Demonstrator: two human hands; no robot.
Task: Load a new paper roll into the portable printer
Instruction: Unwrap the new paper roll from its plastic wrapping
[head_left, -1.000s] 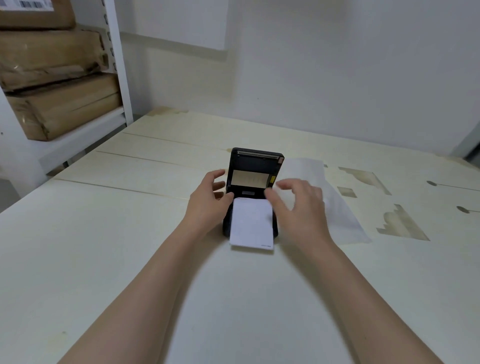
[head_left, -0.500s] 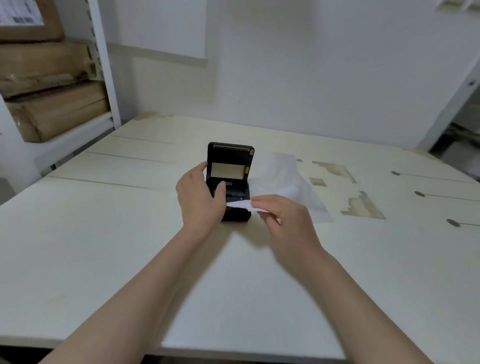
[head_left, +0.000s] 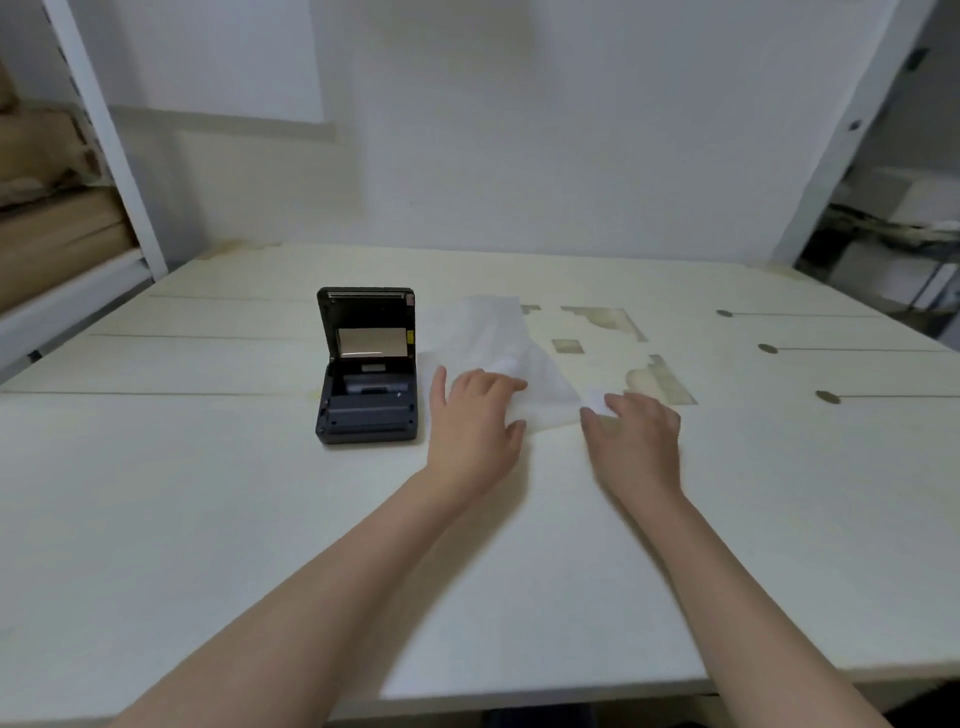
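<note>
The black portable printer (head_left: 366, 374) stands left of centre on the table, its lid upright and open, the paper bay dark inside. My left hand (head_left: 475, 415) lies to the right of the printer, fingers spread, fingertips on a crumpled translucent white wrapper (head_left: 498, 332). My right hand (head_left: 636, 436) is further right, palm down, with a small white piece of paper (head_left: 596, 402) pinched at its thumb and fingertips. No paper roll is visible.
The cream table (head_left: 208, 519) has worn brown patches (head_left: 660, 379) at the right and dark knots near its right edge. White shelving with brown parcels (head_left: 57, 228) stands at the left; another rack (head_left: 893, 223) is at the right.
My left hand let go of the printer and moved right onto the wrapper. My right hand carried the white paper away from the printer to the right.
</note>
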